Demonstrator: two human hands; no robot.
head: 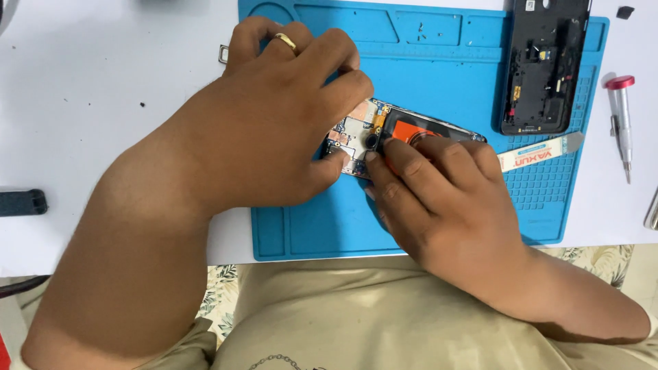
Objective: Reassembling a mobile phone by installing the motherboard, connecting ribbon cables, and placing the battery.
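blue work mat (439,62), white table (89,89)

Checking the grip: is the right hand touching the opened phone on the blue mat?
Touching. The head view shows the right hand with fingertips pressed onto the opened phone, no gap visible.

Both hands bear on an opened phone (404,140) lying on a blue work mat (439,62) — the left hand (274,116) over its circuit board, the right hand (439,199) pressing fingertips (394,147) beside the camera. A black back cover (545,65), a flat pry tool (541,152) and a red-capped screwdriver (622,120) lie nearby on the white table (82,82).
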